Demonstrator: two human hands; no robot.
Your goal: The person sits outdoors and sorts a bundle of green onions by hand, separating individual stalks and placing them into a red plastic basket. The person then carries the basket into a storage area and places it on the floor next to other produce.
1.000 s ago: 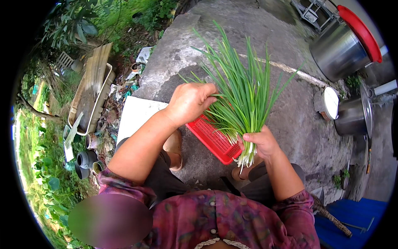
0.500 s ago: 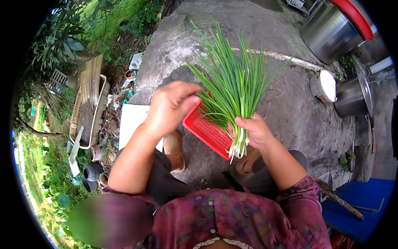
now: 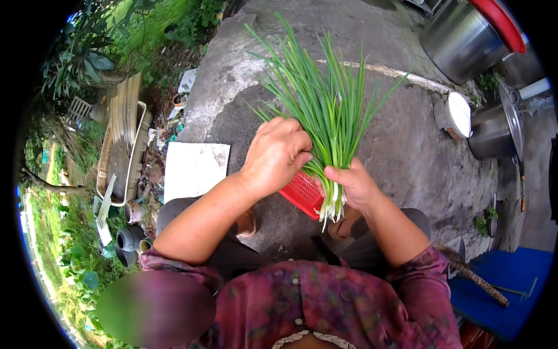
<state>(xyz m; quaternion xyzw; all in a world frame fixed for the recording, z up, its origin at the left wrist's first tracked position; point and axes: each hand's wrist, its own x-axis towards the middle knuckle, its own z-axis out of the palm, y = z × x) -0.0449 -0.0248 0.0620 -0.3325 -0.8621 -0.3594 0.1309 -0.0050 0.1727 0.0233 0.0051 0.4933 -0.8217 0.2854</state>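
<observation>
Note scallion bunch [image 3: 331, 125] over red basket [image 3: 298, 202], with long axis near-to-far, clamped at near stems by right hand [image 3: 356, 185] and flanked at left by curled left hand [image 3: 275, 155] of indeterminable grip.

the left hand [image 3: 278, 154] and the green onions [image 3: 334, 128] hide much of the red basket [image 3: 302, 195]; whether that hand grips anything cannot be told. the right hand [image 3: 353, 183] has most of its fingers out of sight behind the green onions. a blurred oval [image 3: 156, 310] covers the lower left. the lower edge cuts off the shirt [image 3: 343, 294], the upper edge the big pot [image 3: 462, 43].
</observation>
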